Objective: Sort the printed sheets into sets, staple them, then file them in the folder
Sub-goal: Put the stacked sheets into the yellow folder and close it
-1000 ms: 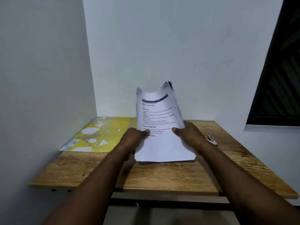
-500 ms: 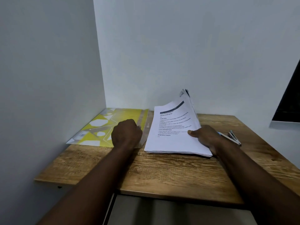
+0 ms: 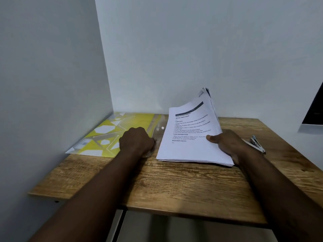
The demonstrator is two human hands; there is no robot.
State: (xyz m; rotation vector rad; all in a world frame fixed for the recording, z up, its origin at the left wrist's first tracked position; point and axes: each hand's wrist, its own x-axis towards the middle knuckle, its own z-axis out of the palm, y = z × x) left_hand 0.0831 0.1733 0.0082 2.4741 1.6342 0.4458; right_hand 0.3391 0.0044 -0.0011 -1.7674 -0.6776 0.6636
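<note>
Now looking down at a thick stack of printed sheets (image 3: 190,147) — white pages, showing a dark header bar and bold headings such as TASK GOAL and TASK DESCRIPTION on top. Lying with its near edge on the wooden desk (image 3: 174,186), fanning slightly along that edge and curling upward at the far end toward the white wall. Gripping its right side with the right hand (image 3: 227,144), pressing the thumb onto the top page and tucking the fingers underneath. Resting the left hand (image 3: 136,142) just left of the stack, apart from it, knuckles up, curling the fingers over the clear right edge of the yellow patterned folder (image 3: 111,135) — pinching it or not, impossible to tell. Hiding part of a metal stapler (image 3: 257,144) behind the right wrist.
</note>
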